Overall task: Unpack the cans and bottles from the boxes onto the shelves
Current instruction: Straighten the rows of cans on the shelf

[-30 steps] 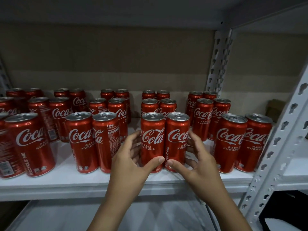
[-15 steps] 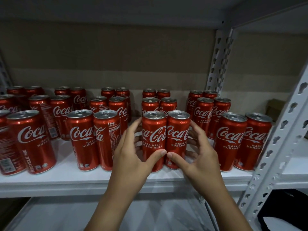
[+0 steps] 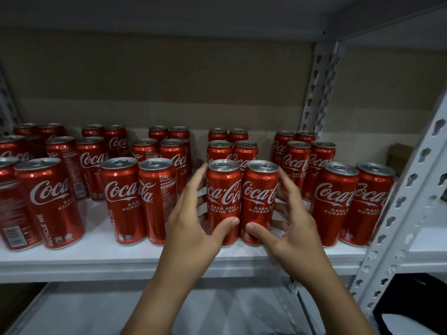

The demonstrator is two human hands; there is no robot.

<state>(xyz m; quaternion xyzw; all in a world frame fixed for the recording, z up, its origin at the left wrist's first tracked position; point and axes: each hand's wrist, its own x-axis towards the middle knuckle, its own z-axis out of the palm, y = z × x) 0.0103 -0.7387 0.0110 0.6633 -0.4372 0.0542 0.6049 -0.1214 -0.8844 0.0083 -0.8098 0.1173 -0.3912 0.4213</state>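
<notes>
Two red Coca-Cola cans are seen upright and touching side by side at the front of the white shelf (image 3: 72,259), in the third pair of columns from the left. The left can (image 3: 223,201) is cupped by the left hand (image 3: 193,228), with the thumb laid across its lower front and the fingers spread along its left side. The right can (image 3: 260,201) is cupped in the same way by the right hand (image 3: 294,228), thumb on the lower front, fingers curved round the right side. Both cans are held while standing on the shelf. Further pairs of cans (image 3: 125,199) are lined up in rows to either side and behind. A perforated grey upright (image 3: 406,213) is seen at the right, and a lower shelf (image 3: 84,310) beneath.
</notes>
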